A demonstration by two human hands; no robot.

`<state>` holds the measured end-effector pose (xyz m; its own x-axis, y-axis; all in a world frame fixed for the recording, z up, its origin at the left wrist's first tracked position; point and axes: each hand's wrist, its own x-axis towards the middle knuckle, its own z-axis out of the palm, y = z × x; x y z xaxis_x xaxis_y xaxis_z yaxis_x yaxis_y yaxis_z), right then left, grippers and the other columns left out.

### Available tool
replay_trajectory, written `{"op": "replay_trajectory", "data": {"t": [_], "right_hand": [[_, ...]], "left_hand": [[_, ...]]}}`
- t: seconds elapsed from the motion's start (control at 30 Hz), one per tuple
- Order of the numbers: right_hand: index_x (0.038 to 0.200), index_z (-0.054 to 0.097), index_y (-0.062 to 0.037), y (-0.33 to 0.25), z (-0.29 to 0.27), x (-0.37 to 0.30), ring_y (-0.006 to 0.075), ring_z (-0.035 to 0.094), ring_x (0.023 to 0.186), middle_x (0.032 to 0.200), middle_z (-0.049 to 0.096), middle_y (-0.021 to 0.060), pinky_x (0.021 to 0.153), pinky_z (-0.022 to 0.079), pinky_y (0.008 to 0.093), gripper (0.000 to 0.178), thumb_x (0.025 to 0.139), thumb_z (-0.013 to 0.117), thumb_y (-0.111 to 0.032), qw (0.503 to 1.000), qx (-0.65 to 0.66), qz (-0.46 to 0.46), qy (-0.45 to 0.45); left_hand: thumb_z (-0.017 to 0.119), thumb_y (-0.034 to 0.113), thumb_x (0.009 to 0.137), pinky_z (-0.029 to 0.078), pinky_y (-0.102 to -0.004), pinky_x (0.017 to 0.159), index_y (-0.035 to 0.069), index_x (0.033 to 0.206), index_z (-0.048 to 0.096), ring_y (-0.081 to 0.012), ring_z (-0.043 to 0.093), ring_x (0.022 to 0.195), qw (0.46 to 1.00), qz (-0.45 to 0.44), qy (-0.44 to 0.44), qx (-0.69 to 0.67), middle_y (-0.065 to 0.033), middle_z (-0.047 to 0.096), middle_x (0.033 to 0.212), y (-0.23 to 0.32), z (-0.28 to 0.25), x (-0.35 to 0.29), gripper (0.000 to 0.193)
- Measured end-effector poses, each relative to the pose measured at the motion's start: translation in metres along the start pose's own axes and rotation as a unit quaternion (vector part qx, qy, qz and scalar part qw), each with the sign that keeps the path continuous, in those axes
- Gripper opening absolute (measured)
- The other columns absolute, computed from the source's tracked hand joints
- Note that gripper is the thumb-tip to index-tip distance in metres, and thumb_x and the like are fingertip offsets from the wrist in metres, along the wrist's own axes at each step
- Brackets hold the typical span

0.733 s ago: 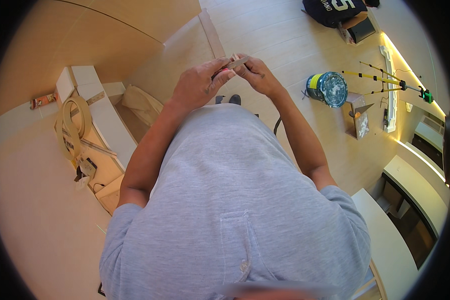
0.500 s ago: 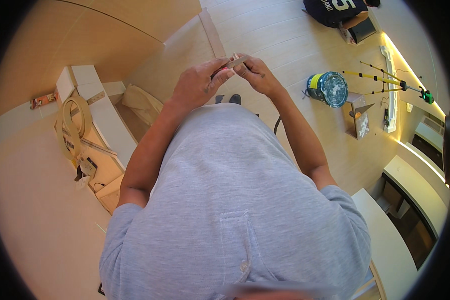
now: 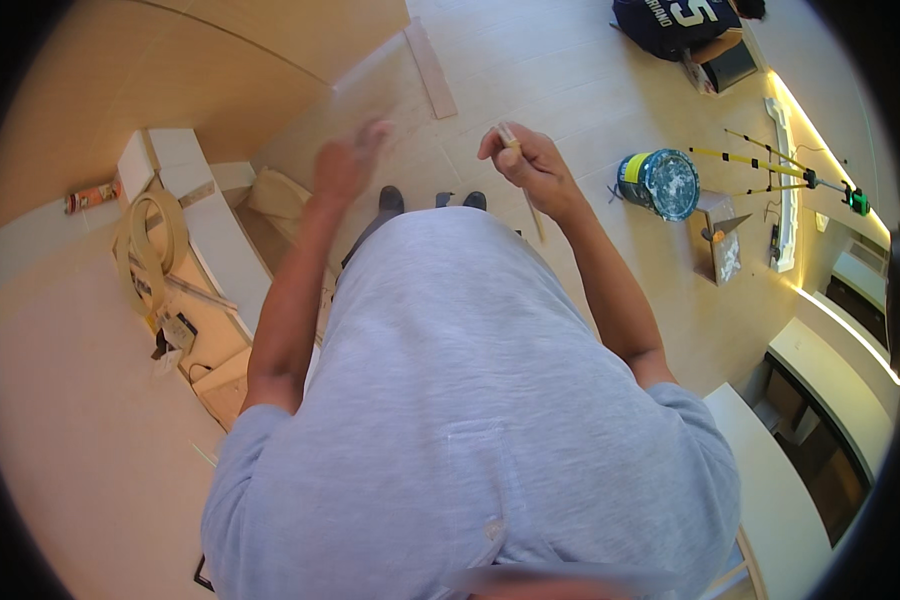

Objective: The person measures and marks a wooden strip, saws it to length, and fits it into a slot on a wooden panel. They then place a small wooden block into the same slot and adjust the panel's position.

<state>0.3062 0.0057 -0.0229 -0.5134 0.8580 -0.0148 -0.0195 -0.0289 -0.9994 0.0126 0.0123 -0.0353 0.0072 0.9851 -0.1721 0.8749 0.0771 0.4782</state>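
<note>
In front of my body, my right hand [image 3: 535,168] is closed around a thin pale strip [image 3: 537,222]. One short end pokes out by the thumb, and the rest hangs below the palm. What the strip is made of cannot be made out. My left hand [image 3: 348,165] is raised to the left, apart from the right one. Motion smears its fingers, so whether anything is in them does not show.
A narrow board [image 3: 430,70] lies on the floor ahead. To the right stand a paint-smeared bucket [image 3: 670,186], a small box [image 3: 712,240] with a trowel, and a yellow tripod [image 3: 760,157]. Rolled edging [image 3: 155,235] rests on a left-hand cabinet. A co-worker [image 3: 670,25] crouches far right.
My hands, together half a second ago around the strip, have come apart. The left has swung left and blurs; the right has moved slightly right and down, keeping the strip.
</note>
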Motion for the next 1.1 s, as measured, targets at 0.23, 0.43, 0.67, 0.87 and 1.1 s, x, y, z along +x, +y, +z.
{"op": "replay_trajectory", "data": {"t": [0.23, 0.43, 0.67, 0.87, 1.1], "right_hand": [[0.101, 0.066, -0.0063, 0.0, -0.008, 0.007, 0.0126, 0.047, 0.077, 0.081, 0.05, -0.0006, 0.067, 0.039, 0.0297, 0.061, 0.101, 0.056, -0.067, 0.996, -0.029, 0.083, 0.026], [0.113, 0.069, -0.0038, 0.004, -0.009, 0.016, 0.0175, 0.054, 0.081, 0.089, 0.063, 0.0051, 0.073, 0.045, 0.0336, 0.057, 0.103, 0.059, -0.059, 0.996, -0.086, 0.008, 0.031], [0.114, 0.068, -0.0017, -0.003, -0.009, 0.014, 0.0168, 0.054, 0.079, 0.086, 0.062, 0.0053, 0.07, 0.045, 0.0329, 0.06, 0.102, 0.059, -0.059, 0.994, -0.107, -0.014, 0.026], [0.111, 0.068, -0.0005, -0.002, -0.012, 0.011, 0.0161, 0.052, 0.075, 0.081, 0.058, 0.0049, 0.067, 0.044, 0.0329, 0.061, 0.102, 0.059, -0.061, 0.992, -0.118, -0.034, 0.017], [0.099, 0.062, -0.003, -0.014, -0.013, -0.001, 0.0135, 0.044, 0.067, 0.072, 0.047, 0.0026, 0.06, 0.037, 0.0316, 0.061, 0.102, 0.055, -0.063, 0.989, -0.113, -0.094, -0.028]], "left_hand": [[0.058, 0.046, 0.105, 0.054, -0.0432, 0.076, 0.01, 0.124, 0.07, -0.0356, 0.07, 0.087, 0.973, 0.143, -0.03, -0.18, -0.0161, 0.073, 0.095, 0.04, -0.022, -0.011, 0.043], [0.063, 0.045, 0.104, 0.054, -0.0417, 0.074, 0.007, 0.123, 0.07, -0.0349, 0.07, 0.083, 0.96, 0.221, -0.075, -0.153, -0.0168, 0.073, 0.094, 0.099, -0.041, -0.016, 0.043], [0.064, 0.044, 0.103, 0.054, -0.0431, 0.071, 0.007, 0.122, 0.07, -0.0365, 0.069, 0.081, 0.963, 0.231, -0.058, -0.123, -0.0172, 0.072, 0.092, 0.096, -0.038, -0.015, 0.042], [0.061, 0.046, 0.103, 0.054, -0.0447, 0.072, 0.009, 0.118, 0.07, -0.0353, 0.069, 0.082, 0.965, 0.226, -0.068, -0.111, -0.0156, 0.071, 0.09, 0.099, -0.038, -0.019, 0.041], [0.056, 0.046, 0.106, 0.055, -0.0449, 0.079, 0.01, 0.124, 0.07, -0.0356, 0.07, 0.087, 0.999, 0.042, 0.028, -0.01, -0.0177, 0.073, 0.098, 0.012, 0.008, -0.012, 0.042]]}}
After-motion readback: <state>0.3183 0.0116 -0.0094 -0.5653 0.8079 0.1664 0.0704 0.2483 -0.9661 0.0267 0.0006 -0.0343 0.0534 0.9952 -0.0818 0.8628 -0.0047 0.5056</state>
